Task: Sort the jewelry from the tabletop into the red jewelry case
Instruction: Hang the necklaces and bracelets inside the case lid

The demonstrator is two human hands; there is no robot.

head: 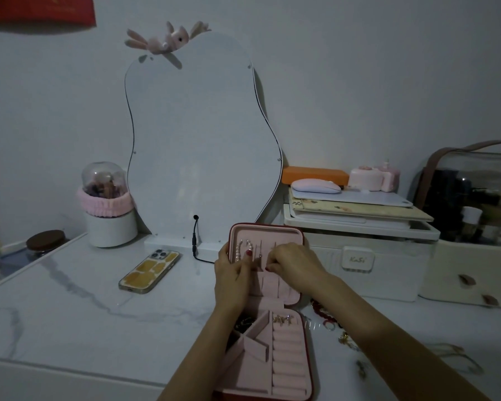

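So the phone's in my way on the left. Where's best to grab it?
Take the phone by its two long edges near the middle, coming straight down from above. It lies flat, face down on the table, angled away, with bare surface on both sides, so fingers can pinch the edges without touching the camera end.

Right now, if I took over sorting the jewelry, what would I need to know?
Left hand and right hand: both at the open lid of the red jewelry case, fingers pinching something too small to tell.
Done: pearl bracelet hangs in the lid; gold earrings and a dark beaded piece lie in the base.
Left: loose jewelry on the tabletop, right of the case.
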